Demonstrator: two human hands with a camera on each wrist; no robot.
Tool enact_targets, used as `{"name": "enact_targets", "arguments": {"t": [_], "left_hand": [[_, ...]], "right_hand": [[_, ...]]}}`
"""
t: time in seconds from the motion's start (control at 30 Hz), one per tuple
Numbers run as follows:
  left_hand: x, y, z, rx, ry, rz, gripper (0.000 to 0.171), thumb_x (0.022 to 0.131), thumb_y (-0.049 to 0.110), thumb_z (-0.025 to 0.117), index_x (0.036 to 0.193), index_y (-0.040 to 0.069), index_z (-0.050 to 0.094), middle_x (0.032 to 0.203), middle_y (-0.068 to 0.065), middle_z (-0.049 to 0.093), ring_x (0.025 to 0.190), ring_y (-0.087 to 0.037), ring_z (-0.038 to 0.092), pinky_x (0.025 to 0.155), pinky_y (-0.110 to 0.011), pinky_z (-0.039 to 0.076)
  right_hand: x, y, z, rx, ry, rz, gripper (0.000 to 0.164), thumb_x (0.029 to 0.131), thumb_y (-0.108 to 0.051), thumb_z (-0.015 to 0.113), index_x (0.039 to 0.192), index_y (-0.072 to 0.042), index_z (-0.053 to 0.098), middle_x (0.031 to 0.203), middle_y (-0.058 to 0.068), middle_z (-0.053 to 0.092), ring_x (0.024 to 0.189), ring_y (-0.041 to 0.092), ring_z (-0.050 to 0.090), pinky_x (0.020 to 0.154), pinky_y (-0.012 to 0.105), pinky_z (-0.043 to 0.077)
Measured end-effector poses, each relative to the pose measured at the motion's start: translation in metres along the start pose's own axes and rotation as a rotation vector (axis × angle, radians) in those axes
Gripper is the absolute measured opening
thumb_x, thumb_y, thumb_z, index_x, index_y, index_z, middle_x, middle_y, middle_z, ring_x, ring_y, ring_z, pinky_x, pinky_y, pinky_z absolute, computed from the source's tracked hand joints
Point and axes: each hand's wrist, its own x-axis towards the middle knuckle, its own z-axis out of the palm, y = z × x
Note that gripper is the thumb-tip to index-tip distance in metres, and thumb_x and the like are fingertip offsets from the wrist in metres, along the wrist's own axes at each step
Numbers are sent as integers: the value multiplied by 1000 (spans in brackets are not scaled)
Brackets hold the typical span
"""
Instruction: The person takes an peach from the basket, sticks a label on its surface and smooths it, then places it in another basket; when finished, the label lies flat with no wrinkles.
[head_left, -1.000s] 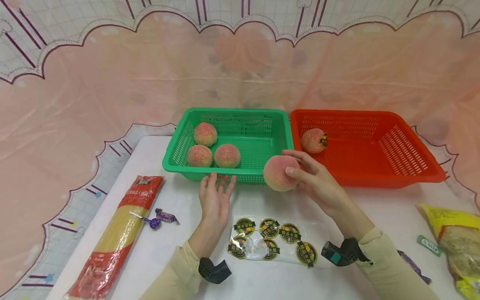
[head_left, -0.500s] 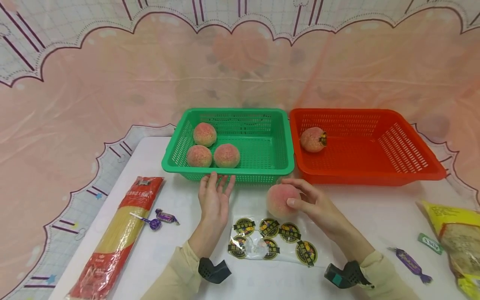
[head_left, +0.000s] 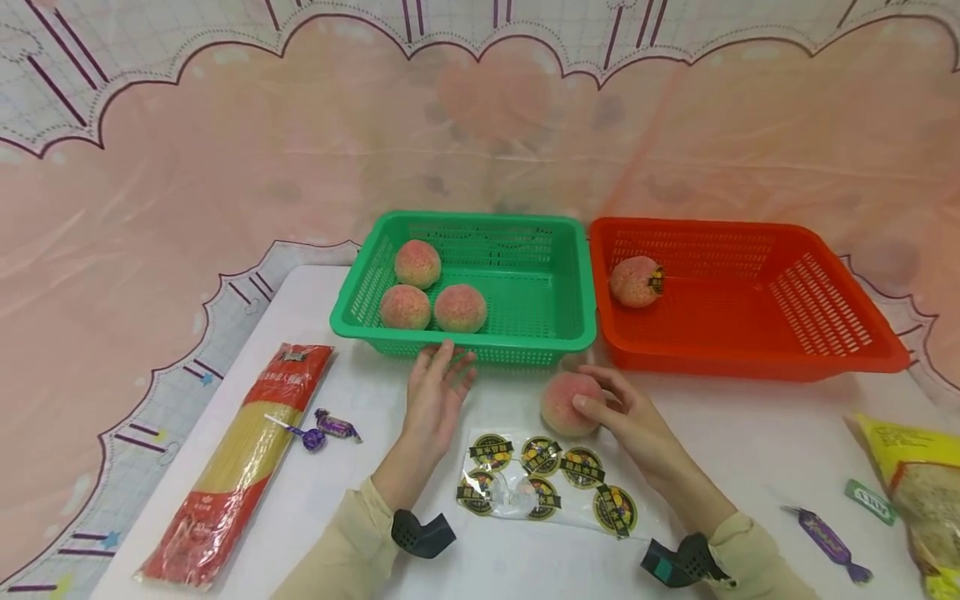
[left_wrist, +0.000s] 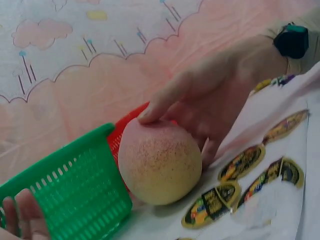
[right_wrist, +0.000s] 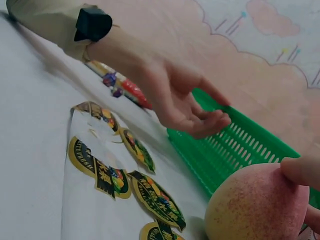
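Note:
My right hand (head_left: 626, 421) grips a pink-yellow peach (head_left: 572, 405) with thumb and fingers, low over the white table in front of the green basket (head_left: 525, 342). Just behind a clear sheet of round black-and-gold stickers (head_left: 540, 487), that peach shows whole in the left wrist view. Fingers loosely bent and holding nothing, my left hand (head_left: 433, 400) is at the front of the green basket, fingertips right by its rim. Inside the green basket are three peaches (head_left: 461, 308), grouped at its left. A peach with a sticker on it (head_left: 636, 282) lies in the red basket (head_left: 750, 367).
On the left lie a red-and-yellow noodle packet (head_left: 240, 462), a purple lollipop (head_left: 312, 439) and a purple wrapped candy (head_left: 337, 425). At the right are another purple candy (head_left: 828, 542), a small green packet (head_left: 870, 502) and a yellow bag (head_left: 918, 492).
My right hand has brought the peach from the green basket's front rim down and toward me, near the sticker sheet. The left hand stays by the basket. The head view has shifted slightly.

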Motion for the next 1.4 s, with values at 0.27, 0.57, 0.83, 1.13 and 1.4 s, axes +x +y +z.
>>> {"name": "enact_targets", "arguments": {"t": [0.27,0.57,0.83,1.13,1.4], "left_hand": [[4,-8,-4,764,-414,-120,27,82,28,62,104,13,53,93,-3,57,79,-14,56,69,-29,48],[-28,-17,14,1658,-618,261,39,71,53,65,99,26,58,88,6,53,78,-8,48,61,-23,39],[-32,-28,12,1772,-605,324,36,69,41,72,98,26,58,93,6,50,87,-10,45,63,-23,40],[-26,-26,11,1565,-688,300,14,79,23,66,86,24,55,81,9,55,75,-4,52,66,-20,42],[-25,-21,23,1304,-782,334,8,82,20,62,90,22,63,84,13,63,74,-2,57,64,-18,48]], "right_hand": [[0,-2,-3,-66,25,-33,52,82,-39,60,128,-26,40,134,2,36,119,30,40,100,48,33],[1,-5,-7,-64,-16,-86,50,83,-34,60,127,-22,42,133,1,39,122,29,38,101,48,32],[2,0,-5,-59,50,-106,51,81,-38,61,127,-21,44,132,-3,43,123,19,40,101,39,35],[1,0,-12,-96,48,-108,49,81,-39,60,125,-21,46,129,-2,46,122,19,42,100,40,36],[-5,-8,-23,-198,-25,-162,48,85,-37,56,127,-19,43,130,1,46,120,26,44,96,46,38]]}}
